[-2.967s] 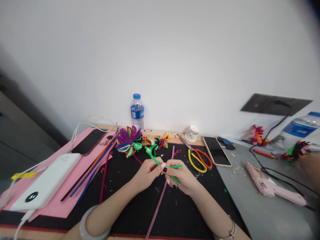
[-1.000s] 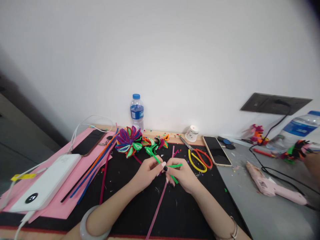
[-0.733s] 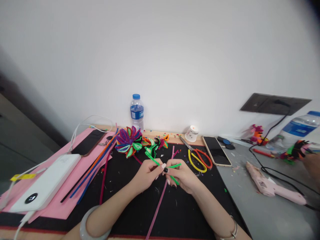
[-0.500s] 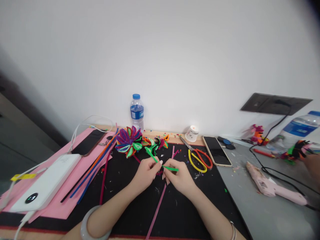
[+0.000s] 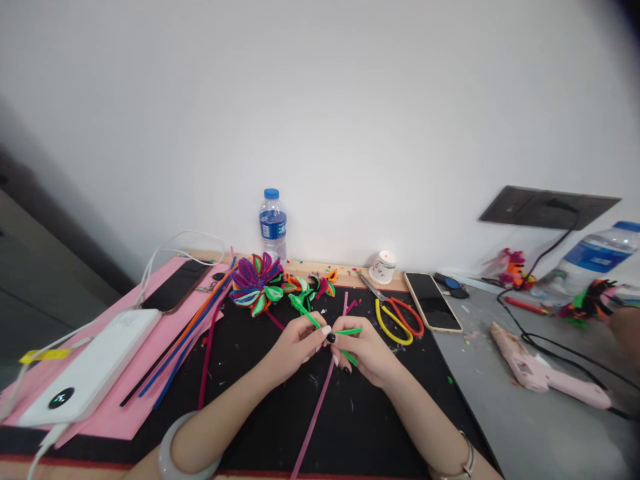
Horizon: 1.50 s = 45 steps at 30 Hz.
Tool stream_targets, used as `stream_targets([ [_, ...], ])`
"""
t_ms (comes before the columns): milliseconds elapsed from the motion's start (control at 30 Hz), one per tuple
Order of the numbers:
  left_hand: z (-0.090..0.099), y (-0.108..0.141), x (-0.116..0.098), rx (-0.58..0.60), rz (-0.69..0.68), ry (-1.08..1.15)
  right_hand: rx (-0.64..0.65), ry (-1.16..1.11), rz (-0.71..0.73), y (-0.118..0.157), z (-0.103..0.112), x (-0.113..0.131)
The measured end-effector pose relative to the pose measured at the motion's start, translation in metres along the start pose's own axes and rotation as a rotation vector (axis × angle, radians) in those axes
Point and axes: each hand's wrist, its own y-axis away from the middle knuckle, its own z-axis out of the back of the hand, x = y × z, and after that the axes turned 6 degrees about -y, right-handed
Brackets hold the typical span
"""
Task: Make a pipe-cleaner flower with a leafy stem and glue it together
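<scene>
Over the black mat (image 5: 260, 413), my left hand (image 5: 295, 343) pinches a green pipe cleaner (image 5: 306, 313) between thumb and fingers. My right hand (image 5: 365, 350) closes on the same green piece, fingertips touching those of the left. Two green ends show at the right hand, one pointing right and one lower. A pink pipe cleaner (image 5: 315, 423) lies on the mat, passing beneath my hands. Just beyond them are a multicoloured pipe-cleaner flower (image 5: 257, 280) and smaller looped petals (image 5: 305, 290).
Scissors (image 5: 395, 320) and a phone (image 5: 433, 301) lie to the right, near a paper cup (image 5: 383, 268). A pink glue gun (image 5: 545, 373) rests on the grey table. At left are a power bank (image 5: 95, 367) and loose pipe cleaners (image 5: 185, 333). A bottle (image 5: 273, 227) stands behind; another person's hand (image 5: 627, 327) shows far right.
My right hand has turned slightly, and its dark thumbnail now shows. The green pipe cleaner now has two ends spread at the right hand, where one showed before.
</scene>
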Motion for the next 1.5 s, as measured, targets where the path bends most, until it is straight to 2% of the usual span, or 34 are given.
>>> stream_targets([
  [133, 0.001, 0.002, 0.000, 0.060, -0.017, -0.025, 0.058, -0.106, -0.087, 0.002, 0.001, 0.002],
  [233, 0.002, 0.002, 0.001, -0.004, -0.044, -0.110, 0.014, -0.065, -0.060, 0.000, -0.001, 0.000],
  [367, 0.002, 0.000, 0.002, -0.121, -0.077, -0.194, -0.065, 0.074, 0.049, -0.003, -0.005, -0.004],
  [467, 0.001, -0.002, 0.005, -0.180, -0.054, -0.226, -0.114, 0.248, 0.120, -0.002, -0.008, -0.006],
  [567, 0.001, -0.005, 0.009, -0.223, 0.011, -0.226, -0.157, 0.594, 0.261, 0.000, -0.010, -0.007],
  [667, 0.000, -0.007, 0.012, -0.244, 0.078, -0.192, -0.149, 0.947, 0.421, 0.001, -0.009, -0.008],
  [733, 0.000, -0.009, 0.013, -0.243, 0.108, -0.167, -0.129, 1.030, 0.453, 0.002, -0.009, -0.009],
  [833, 0.001, -0.009, 0.012, -0.194, 0.120, -0.132, -0.129, 0.857, 0.364, 0.001, -0.008, -0.008],
  [1000, 0.002, -0.005, 0.006, -0.085, -0.005, -0.100, -0.069, 0.214, 0.086, -0.002, -0.002, -0.004],
  [1133, 0.003, -0.001, 0.002, -0.028, -0.084, -0.175, 0.001, 0.038, 0.019, -0.003, 0.002, -0.003],
  [1300, 0.005, 0.000, -0.001, -0.109, -0.146, -0.332, 0.004, 0.216, 0.050, -0.002, 0.000, -0.003],
  [1500, 0.004, -0.005, 0.014, -0.255, -0.067, -0.345, -0.039, 0.830, 0.305, 0.001, -0.005, -0.005],
])
